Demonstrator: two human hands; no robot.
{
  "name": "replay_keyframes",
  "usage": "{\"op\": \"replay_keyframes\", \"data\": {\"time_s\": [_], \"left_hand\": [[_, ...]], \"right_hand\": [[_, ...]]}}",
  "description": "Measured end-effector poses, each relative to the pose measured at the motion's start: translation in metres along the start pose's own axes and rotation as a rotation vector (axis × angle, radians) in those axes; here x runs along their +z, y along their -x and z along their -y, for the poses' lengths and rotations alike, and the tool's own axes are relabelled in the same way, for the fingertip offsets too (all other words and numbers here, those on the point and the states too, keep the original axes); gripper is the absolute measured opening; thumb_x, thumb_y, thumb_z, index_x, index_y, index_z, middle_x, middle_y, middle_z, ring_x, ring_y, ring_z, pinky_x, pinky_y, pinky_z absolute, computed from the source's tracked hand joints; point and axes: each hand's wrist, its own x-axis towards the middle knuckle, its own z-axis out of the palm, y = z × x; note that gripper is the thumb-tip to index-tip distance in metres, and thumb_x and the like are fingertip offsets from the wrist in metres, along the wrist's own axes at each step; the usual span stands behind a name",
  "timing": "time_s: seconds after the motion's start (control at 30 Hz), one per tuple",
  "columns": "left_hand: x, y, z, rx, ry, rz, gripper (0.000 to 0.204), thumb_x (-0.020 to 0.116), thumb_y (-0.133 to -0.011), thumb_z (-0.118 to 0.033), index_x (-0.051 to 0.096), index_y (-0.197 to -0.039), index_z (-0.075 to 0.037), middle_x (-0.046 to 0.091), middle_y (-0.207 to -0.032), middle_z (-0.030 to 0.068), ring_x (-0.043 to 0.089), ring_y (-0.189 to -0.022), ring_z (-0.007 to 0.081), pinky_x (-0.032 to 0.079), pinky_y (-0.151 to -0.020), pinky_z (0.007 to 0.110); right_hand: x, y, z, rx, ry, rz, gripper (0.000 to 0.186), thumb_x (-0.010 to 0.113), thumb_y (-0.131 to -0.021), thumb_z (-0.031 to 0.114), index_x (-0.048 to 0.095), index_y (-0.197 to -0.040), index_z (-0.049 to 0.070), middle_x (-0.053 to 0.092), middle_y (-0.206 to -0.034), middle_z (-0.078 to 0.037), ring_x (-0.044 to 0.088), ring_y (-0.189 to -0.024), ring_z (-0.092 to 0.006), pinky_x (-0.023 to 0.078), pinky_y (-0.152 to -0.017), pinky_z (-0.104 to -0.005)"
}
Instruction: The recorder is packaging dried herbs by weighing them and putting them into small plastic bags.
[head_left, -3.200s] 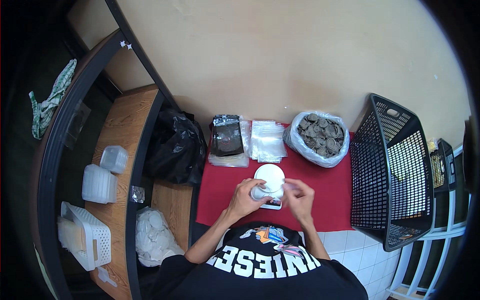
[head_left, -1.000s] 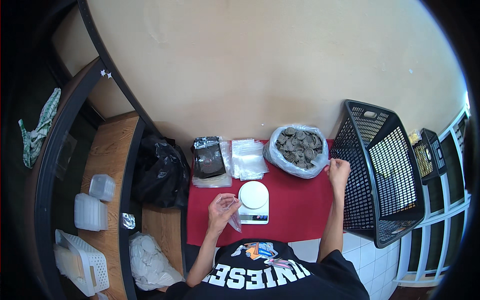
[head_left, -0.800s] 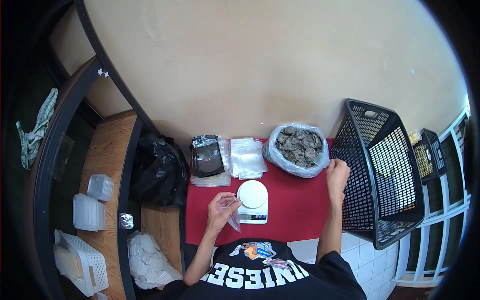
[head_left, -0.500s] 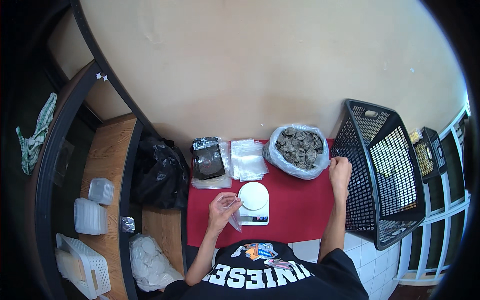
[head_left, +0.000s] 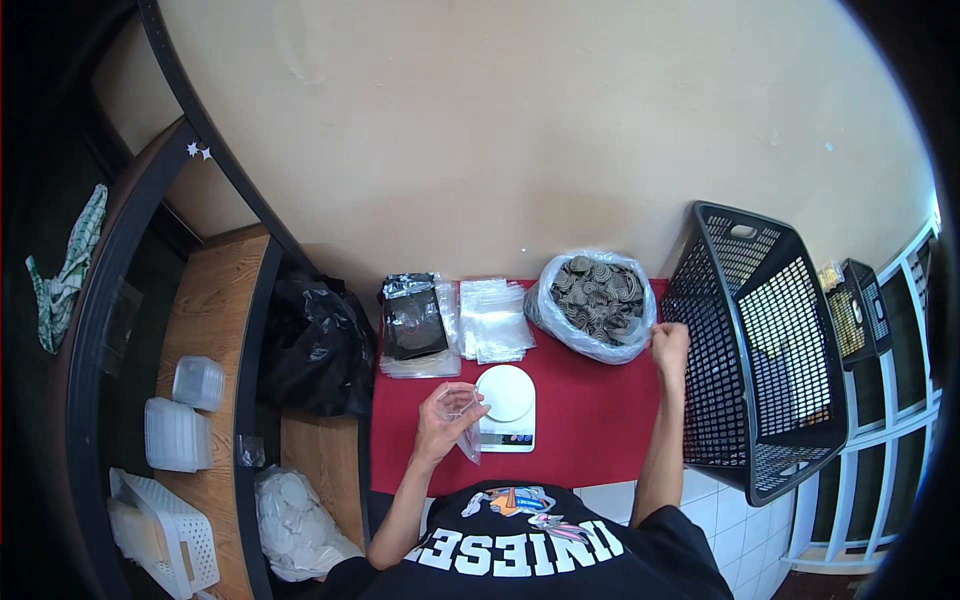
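Observation:
My left hand (head_left: 440, 425) grips a small clear plastic bag (head_left: 466, 435), its mouth spread apart, beside the white kitchen scale (head_left: 507, 398). At the right edge of a large clear plastic sack (head_left: 583, 345), my right hand (head_left: 670, 345) is closed on a whitish, translucent piece that looks like a scoop, mostly hidden among the contents. Dark grey ridged, coiled round pieces (head_left: 598, 292) fill the sack. Nothing rests on the scale's round plate.
Stacked clear bags (head_left: 495, 320) and a dark pouch (head_left: 414, 325) lie at the back of the red cloth (head_left: 590, 430). A tall black basket (head_left: 745, 350) stands at the right. Shelves at the left hold clear tubs (head_left: 180, 433), a white basket (head_left: 190, 535) and a black bag (head_left: 315, 345).
My right hand has moved slightly left and nearer to me, and the translucent piece has sunk deeper into the sack. My left hand holds the bag much as before.

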Motion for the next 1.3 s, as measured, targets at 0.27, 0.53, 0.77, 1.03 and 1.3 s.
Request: {"op": "replay_keyframes", "data": {"time_s": [0.27, 0.53, 0.77, 1.03, 1.3], "left_hand": [[0.005, -0.007, -0.005, -0.046, 0.047, 0.020, 0.046, 0.087, -0.084, -0.011, 0.064, -0.122, 0.001, 0.073, -0.110, 0.0142, 0.069, -0.107, 0.0193, 0.055, -0.096, 0.034], [0.014, -0.008, -0.002, 0.056, 0.028, 0.032, 0.050, 0.091, -0.080, -0.014, 0.062, -0.119, -0.004, 0.071, -0.104, 0.0106, 0.068, -0.098, 0.0172, 0.055, -0.092, 0.033], [0.006, -0.007, 0.008, 0.047, -0.120, -0.019, 0.061, 0.097, -0.073, -0.029, 0.062, -0.116, -0.005, 0.070, -0.101, 0.0081, 0.067, -0.093, 0.0165, 0.055, -0.085, 0.034], [0.010, 0.004, -0.010, 0.136, -0.401, -0.054, 0.054, 0.097, -0.073, -0.025, 0.061, -0.108, -0.004, 0.070, -0.102, 0.0085, 0.068, -0.092, 0.0161, 0.057, -0.080, 0.032], [0.023, -0.007, -0.036, 0.238, -0.781, -0.035, 0.071, 0.098, -0.066, -0.032, 0.054, -0.115, -0.007, 0.062, -0.112, 0.0134, 0.059, -0.111, 0.0328, 0.046, -0.097, 0.047]], "right_hand": [[0.028, 0.037, 0.007, 0.337, -0.730, -0.026, 0.022, 0.054, -0.105, 0.010, 0.066, -0.101, -0.008, 0.063, -0.069, -0.006, 0.047, -0.047, -0.0054, 0.034, -0.039, -0.0222], [0.042, 0.044, -0.004, 0.351, -0.859, -0.055, 0.024, 0.055, -0.106, 0.012, 0.064, -0.092, -0.005, 0.060, -0.069, -0.004, 0.042, -0.046, -0.0042, 0.032, -0.039, -0.0213], [0.032, 0.054, -0.008, 0.314, -0.962, -0.098, 0.021, 0.054, -0.107, 0.013, 0.064, -0.099, -0.004, 0.053, -0.068, -0.001, 0.034, -0.044, -0.0025, 0.024, -0.038, -0.0221], [0.022, 0.066, -0.004, 0.166, -1.101, 0.063, 0.020, 0.054, -0.108, 0.013, 0.063, -0.098, -0.002, 0.056, -0.070, -0.002, 0.032, -0.043, -0.0018, 0.025, -0.038, -0.0211], [-0.017, 0.116, 0.063, 0.106, -0.996, 0.425, 0.019, 0.057, -0.107, 0.013, 0.067, -0.098, -0.001, 0.048, -0.060, 0.003, 0.033, -0.044, -0.0016, 0.023, -0.039, -0.0197]]}}
